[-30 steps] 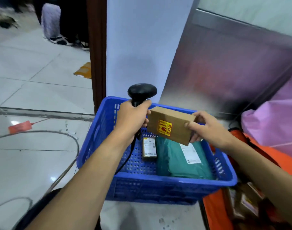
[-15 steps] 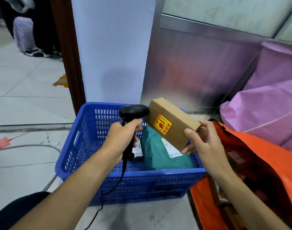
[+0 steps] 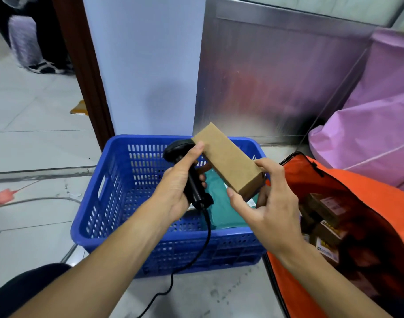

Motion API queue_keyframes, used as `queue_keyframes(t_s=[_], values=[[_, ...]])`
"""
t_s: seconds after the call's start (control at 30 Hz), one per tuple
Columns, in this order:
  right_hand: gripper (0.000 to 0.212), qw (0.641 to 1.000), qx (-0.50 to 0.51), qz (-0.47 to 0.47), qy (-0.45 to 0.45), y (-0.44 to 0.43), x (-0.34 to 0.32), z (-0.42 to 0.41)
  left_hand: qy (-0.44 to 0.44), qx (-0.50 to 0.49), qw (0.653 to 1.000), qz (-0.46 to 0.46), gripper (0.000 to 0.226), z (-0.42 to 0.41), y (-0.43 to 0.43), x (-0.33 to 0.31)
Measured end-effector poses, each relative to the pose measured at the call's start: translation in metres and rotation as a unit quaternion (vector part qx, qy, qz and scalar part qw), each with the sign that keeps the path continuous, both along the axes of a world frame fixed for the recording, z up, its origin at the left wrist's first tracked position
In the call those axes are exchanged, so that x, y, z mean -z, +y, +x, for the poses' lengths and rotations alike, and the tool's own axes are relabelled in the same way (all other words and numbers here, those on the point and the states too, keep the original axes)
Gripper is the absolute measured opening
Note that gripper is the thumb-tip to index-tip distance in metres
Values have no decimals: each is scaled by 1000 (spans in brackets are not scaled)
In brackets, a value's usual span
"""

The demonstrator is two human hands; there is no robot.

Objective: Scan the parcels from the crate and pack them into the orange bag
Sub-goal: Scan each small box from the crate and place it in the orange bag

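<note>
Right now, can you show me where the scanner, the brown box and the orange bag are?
scanner (image 3: pixel 193 180): head view, on its black handle below the left hand's fingers.
brown box (image 3: pixel 226 159): head view, middle of its plain top face.
orange bag (image 3: pixel 347 177): head view, on its bare orange upper side.

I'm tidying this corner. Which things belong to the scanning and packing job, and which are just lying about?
Job:
- scanner in left hand
- cardboard box in right hand
- blue crate
- green parcel
- orange bag

Lying about:
- pink sacks
- red tag
- flat cardboard
</note>
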State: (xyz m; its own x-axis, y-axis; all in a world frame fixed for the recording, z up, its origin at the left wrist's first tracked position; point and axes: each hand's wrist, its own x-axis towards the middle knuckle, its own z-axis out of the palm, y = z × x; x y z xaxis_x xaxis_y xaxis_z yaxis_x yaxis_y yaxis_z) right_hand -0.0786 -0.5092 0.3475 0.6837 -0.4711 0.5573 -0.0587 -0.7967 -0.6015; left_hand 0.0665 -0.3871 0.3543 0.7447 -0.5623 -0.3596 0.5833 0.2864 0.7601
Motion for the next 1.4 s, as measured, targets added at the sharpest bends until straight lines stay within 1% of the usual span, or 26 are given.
queue_keyframes(t_s=[0.1,0.13,0.17,0.23,0.27,0.3,0.33,0.4,0.43,0.5,0.53,0.57,0.6,0.7,0.77,0.83,1.0,1.07,1.13,1.2,1.27,1.33,1.4], values=[[63,999,-21,-23,-15,3,6,1,9,11,1000,-20,55,0,-2,0],[63,999,-38,-23,-10,3,8,0,5,15,1000,-27,53,1,-2,-2],[61,998,-61,-3,3,2,9,0,0,18,999,-29,52,3,-1,-3],[47,992,-93,77,36,-1,7,-1,-10,31,999,-27,52,7,3,-6],[44,986,-92,130,49,-2,6,-1,-15,35,999,-31,52,10,5,-7],[50,975,-89,195,60,-4,4,1,-24,36,998,-38,48,13,6,-9],[61,952,-94,281,76,-5,2,4,-31,36,998,-43,44,14,7,-11],[83,875,-129,449,127,-7,-2,11,-43,40,997,-43,38,18,8,-12],[88,834,-150,509,149,-5,-4,12,-50,44,997,-34,37,19,10,-10],[90,762,-193,597,164,2,-9,10,-58,61,996,-28,44,17,11,-6],[87,730,-212,629,163,5,-9,8,-53,72,996,-29,48,15,11,-5],[81,706,-228,651,160,7,-9,7,-49,79,995,-26,47,12,11,-4],[75,694,-240,659,159,8,-8,6,-47,81,995,-24,42,9,11,-5],[65,704,-251,650,137,4,-2,7,-53,93,994,-12,35,3,9,-7],[67,712,-264,642,109,-2,0,9,-55,95,994,-17,35,4,8,-8],[66,724,-263,630,104,-8,0,9,-59,84,995,-8,38,6,8,-5],[52,764,-211,597,127,-9,-6,7,-110,91,987,71,64,-1,2,1],[54,784,-192,575,133,-8,-7,7,-132,96,982,93,75,-8,-1,1],[57,800,-179,558,133,-9,-10,8,-134,82,983,97,80,-12,-3,3],[52,829,-169,511,154,-13,-14,6,-133,56,984,103,78,-12,-4,5],[43,857,-179,435,208,-23,-18,3,-137,28,985,100,81,-6,-4,7],[47,864,-197,382,262,-35,-22,-1,-142,7,986,85,78,1,-3,9],[57,864,-211,355,287,-46,-25,-5,-155,4,985,77,72,4,-1,7]])
